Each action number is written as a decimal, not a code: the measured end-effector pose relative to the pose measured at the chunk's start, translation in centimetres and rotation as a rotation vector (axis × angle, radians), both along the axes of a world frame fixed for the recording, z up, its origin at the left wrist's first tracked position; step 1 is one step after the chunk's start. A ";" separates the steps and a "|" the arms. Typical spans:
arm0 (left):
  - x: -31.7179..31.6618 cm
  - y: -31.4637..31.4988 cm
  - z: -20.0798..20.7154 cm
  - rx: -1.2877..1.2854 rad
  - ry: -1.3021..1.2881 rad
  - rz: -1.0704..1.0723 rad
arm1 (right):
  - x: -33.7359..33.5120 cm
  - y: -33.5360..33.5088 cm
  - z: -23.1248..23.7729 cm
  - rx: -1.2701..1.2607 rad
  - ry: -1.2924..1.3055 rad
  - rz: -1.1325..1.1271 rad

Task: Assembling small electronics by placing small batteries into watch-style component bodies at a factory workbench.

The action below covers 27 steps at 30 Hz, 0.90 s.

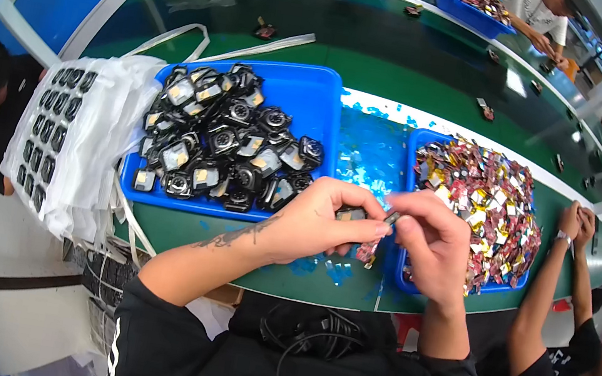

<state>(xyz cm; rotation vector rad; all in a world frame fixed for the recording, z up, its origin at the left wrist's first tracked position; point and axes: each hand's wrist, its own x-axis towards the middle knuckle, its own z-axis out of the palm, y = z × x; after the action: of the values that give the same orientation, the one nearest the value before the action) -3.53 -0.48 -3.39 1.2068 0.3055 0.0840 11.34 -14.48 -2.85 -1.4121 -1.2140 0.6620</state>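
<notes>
My left hand (319, 222) pinches a small circuit board assembly (367, 251) between thumb and fingers. A red part of it hangs below my thumb, and the rest is mostly hidden by the fingers. From the other side, the fingertips of my right hand (433, 243) are closed on its dark upper end. To the left stands a blue bin (320, 86) heaped with black smartwatch housings (227, 138), several showing pale or gold patches. Beside my right hand, another blue bin (414, 144) is piled with small red, white and yellow circuit boards (495, 217).
Blue film scraps (369, 148) cover the green table between the bins. White trays (62, 144) holding watch housings are stacked at the left. Beyond runs a green conveyor (266, 8) carrying scattered boards. Co-workers sit across and at right, where a person's forearms (564, 251) rest near the bin.
</notes>
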 end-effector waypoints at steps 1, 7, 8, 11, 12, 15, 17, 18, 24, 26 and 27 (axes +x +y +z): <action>0.1 0.2 -0.2 0.037 -0.004 -0.064 | -0.1 0.1 -0.1 0.045 0.081 0.017; -0.4 0.3 -0.5 0.200 -0.060 0.249 | 0.3 -1.1 -1.2 0.270 0.345 -0.127; -0.5 0.6 -1.4 0.332 -0.124 0.280 | 0.2 -1.5 -0.6 0.188 0.299 -0.118; 0.2 0.1 -0.7 0.495 -0.198 0.423 | -0.6 -1.4 -0.4 0.014 0.307 -0.059; 0.3 0.0 -0.6 0.517 -0.181 0.430 | -0.4 -1.6 -0.5 -0.060 0.187 -0.036; -0.2 -0.1 -1.0 0.403 -0.195 0.388 | -1.0 -1.5 -0.6 -0.059 0.078 0.001; 0.0 -0.3 -1.4 0.417 -0.178 0.396 | -1.7 -1.1 -0.7 0.028 -0.009 -0.033; 0.0 -0.4 -1.5 0.427 -0.161 0.415 | -1.9 -0.9 -0.8 0.111 -0.099 -0.058; 0.2 -1.3 -1.5 -0.127 -0.221 0.258 | -1.7 -0.1 -1.8 0.077 -0.012 -0.218; 0.4 -1.5 -1.6 -0.136 -0.273 0.233 | -1.7 0.0 -2.3 0.131 0.108 -0.253; 0.4 -1.3 -2.1 -0.130 -0.263 0.206 | -1.7 -0.3 -1.5 0.074 0.081 -0.242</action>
<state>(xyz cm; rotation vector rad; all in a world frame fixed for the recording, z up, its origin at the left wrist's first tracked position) -3.14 -1.80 -5.52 1.0189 0.2002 0.3922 9.69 -14.78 -4.35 -1.4279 -0.9754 0.4969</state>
